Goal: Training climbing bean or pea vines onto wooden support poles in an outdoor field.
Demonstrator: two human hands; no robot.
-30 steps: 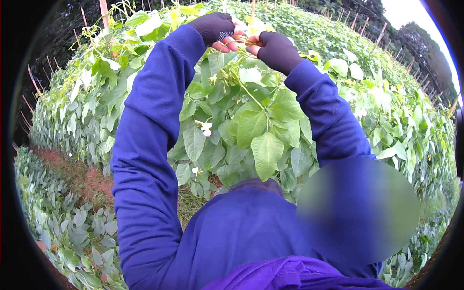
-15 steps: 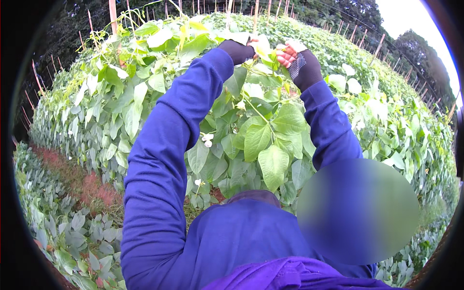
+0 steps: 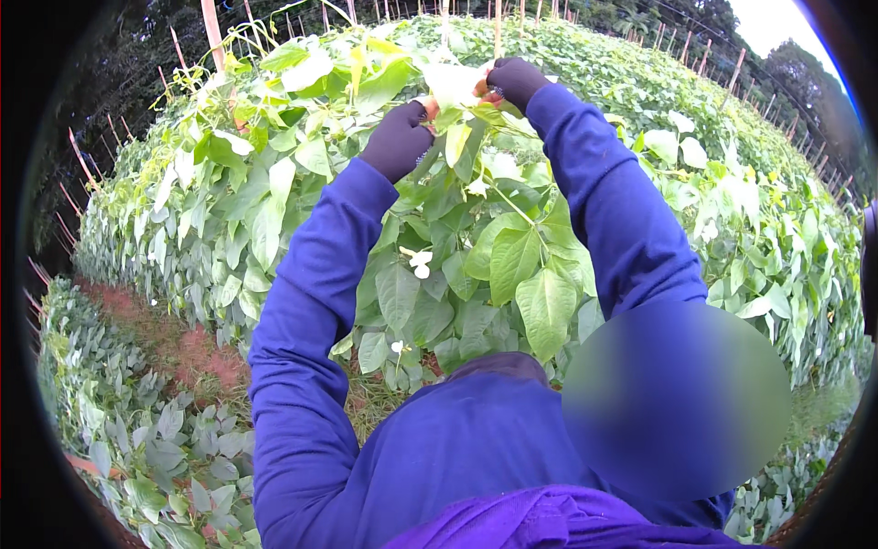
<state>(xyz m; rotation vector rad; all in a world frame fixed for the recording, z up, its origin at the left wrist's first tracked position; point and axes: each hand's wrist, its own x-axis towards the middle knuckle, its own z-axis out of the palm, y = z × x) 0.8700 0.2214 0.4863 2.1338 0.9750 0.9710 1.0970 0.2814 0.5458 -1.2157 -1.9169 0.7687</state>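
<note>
The left hand (image 3: 398, 139), in a dark glove, is closed on a bean vine (image 3: 455, 137) with broad green leaves. The right hand (image 3: 514, 80) pinches a pale leaf (image 3: 455, 84) between both hands. Below them hang white flowers (image 3: 420, 263); bamboo stakes (image 3: 212, 32) stand behind.

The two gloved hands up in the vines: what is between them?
In the head view, pale yellow-green leaves of the climbing vine fill the gap between the left hand and the right hand; both hands reach into this foliage.
</note>
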